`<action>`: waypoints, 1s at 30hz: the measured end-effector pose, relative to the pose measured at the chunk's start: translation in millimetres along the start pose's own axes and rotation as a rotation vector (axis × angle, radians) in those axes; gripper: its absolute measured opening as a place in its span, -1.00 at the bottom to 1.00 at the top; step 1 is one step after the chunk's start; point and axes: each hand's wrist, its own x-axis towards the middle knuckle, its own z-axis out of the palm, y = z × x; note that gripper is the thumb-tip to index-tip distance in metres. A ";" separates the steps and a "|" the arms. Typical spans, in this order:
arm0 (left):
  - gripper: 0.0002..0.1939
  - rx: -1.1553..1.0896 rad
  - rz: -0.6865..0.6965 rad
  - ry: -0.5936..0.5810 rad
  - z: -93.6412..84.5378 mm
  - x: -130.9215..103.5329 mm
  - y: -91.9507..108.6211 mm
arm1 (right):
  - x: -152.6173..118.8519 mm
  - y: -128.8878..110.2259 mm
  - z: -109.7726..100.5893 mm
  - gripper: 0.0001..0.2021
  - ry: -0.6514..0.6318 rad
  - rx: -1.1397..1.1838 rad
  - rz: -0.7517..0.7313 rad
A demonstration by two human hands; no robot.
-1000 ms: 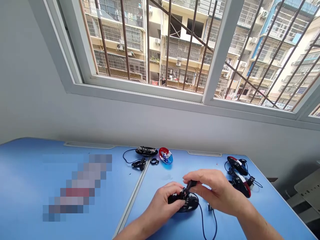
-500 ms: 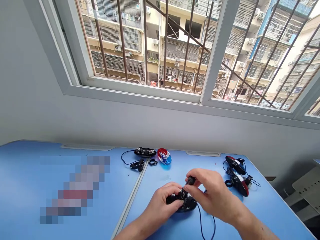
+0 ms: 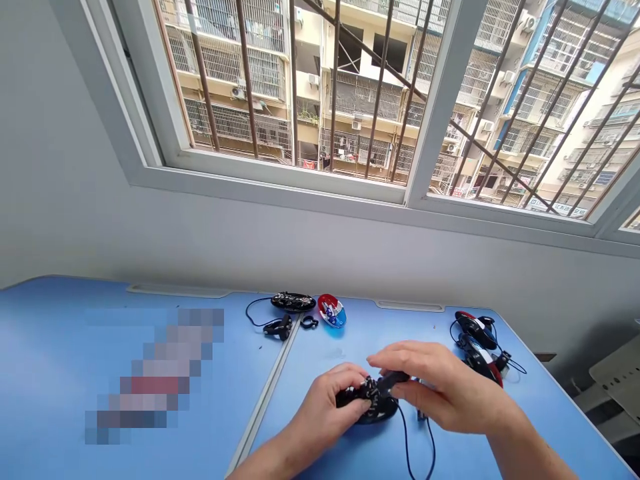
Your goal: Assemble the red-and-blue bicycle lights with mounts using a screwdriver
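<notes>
On the near part of the desk, my left hand grips a black oval device with its thumb and fingers. Its upturned side shows small, detailed parts, and a thin black cable runs from it toward the near edge. My right hand is at the device's right side, with a short black piece between its thumb and fingers. That piece meets the top of the device; whether it is attached there is hidden. Below the right hand a small dark part partly shows.
Toward the back lie another black oval device, a black clamp part, a black ring and a red-and-blue oval shell holding small pieces. Several cabled black-and-red devices lie at right. A pixelated patch covers the left desk.
My right hand has shifted slightly right, its fingers now straighter. The black piece, upright before, now lies tilted toward the right. My left hand keeps its grip.
</notes>
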 end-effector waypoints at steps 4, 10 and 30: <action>-0.88 -0.007 -0.012 0.005 0.0 -0.1 0.8 | -2.4 0.6 -1.7 -0.63 0.000 0.043 0.040; -0.88 -0.008 -0.023 -0.002 0.3 -0.9 3.7 | 4.1 4.6 9.4 -0.89 0.112 0.079 0.132; -0.83 -0.031 0.030 0.028 2.9 -3.0 1.9 | 4.7 4.8 38.0 -0.94 0.348 -0.250 0.103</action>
